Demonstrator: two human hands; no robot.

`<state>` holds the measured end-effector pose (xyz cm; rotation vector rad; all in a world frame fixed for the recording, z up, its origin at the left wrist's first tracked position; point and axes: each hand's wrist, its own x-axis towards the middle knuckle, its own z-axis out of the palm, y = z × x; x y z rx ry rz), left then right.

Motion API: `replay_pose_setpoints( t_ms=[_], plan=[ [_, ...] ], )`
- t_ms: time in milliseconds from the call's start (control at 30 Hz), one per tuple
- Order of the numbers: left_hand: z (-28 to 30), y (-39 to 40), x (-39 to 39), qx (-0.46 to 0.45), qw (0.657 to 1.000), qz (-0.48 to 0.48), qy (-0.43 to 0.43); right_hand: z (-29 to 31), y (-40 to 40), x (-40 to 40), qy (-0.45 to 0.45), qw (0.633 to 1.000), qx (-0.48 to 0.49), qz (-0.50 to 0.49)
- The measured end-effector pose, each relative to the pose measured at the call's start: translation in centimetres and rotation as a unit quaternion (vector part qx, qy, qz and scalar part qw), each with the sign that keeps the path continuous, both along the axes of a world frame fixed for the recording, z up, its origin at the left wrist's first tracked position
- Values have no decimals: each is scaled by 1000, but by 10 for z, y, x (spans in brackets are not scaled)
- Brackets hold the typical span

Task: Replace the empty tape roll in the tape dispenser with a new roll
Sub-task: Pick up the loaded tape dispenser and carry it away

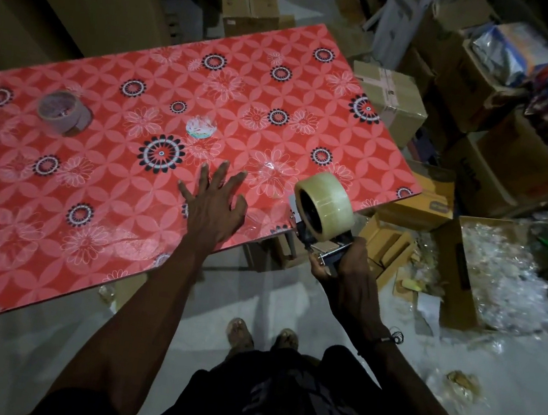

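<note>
Right hand (350,278) was clamped on the tape dispenser (323,248) handle, off the table's (96,185) near-right edge. New roll (326,208) sat on it, core axis roughly horizontal, open face toward camera-left. Left hand (214,207) was splayed, empty, over the table. Roll likely light, rigid, slick; grip the rim. Empty core (62,110) lay far left.

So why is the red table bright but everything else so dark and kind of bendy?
Head view: light falls mostly on the red table, with shiny glare patches on its cover; the boxes and floor edges sink into shadow. The wide lens bends the table's straight edges. The left hand and the tape roll look slightly soft.
</note>
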<state>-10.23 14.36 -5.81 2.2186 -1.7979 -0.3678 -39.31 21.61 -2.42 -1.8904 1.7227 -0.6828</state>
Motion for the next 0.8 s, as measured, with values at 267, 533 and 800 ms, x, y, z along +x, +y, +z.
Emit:
replay_pose_setpoints(
  t_ms=[267,533,800],
  plan=[
    [-10,-2,2,-15,1000,-2,-7,1,18,-17,-9,1000,25,-9],
    [-15,-4,5,-14,1000,-5,-13,-11,31,-35,-49,996,64,-23],
    [-14,-4,5,-20,1000,-10,-15,-6,9,-36,-33,999,29,30]
  ],
)
